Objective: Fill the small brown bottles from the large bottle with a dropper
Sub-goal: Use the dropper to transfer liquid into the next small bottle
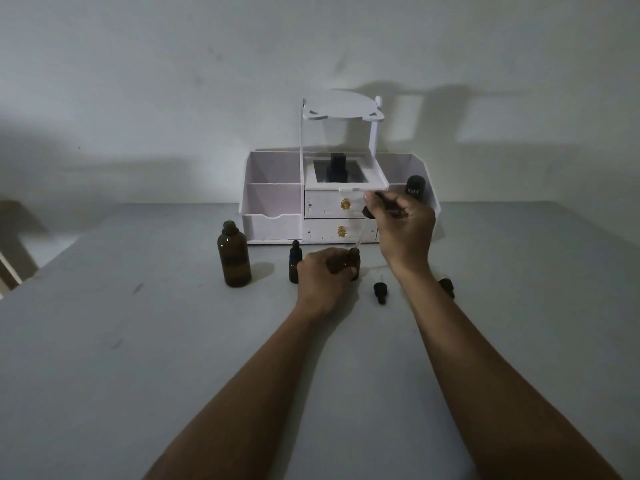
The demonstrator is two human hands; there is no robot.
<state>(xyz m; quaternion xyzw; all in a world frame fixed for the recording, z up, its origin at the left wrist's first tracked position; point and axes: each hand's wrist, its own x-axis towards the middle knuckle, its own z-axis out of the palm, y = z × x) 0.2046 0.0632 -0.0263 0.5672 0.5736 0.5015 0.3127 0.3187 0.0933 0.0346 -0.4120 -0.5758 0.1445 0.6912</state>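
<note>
Just below the frame's centre, the left hand (323,271) was wrapped round a small brown bottle (354,260) standing on the grey table (138,341). Its fingers were curled on the body, and only the neck and right side showed. Above it, right of centre, the right hand (407,230) pinched the top of a dropper (362,232), whose thin clear tube slanted down so that the tip sat at the bottle's open mouth. The large bottle (234,254) stood uncapped well to the left, with a capped small bottle (295,261) between. The glass tube looked light, stiff and brittle — best held by the dark collar and bulb, never mid-tube. The little bottle seemed light and easily tipped, its smooth glass likely slippery — so steadying its body low down made sense.
</note>
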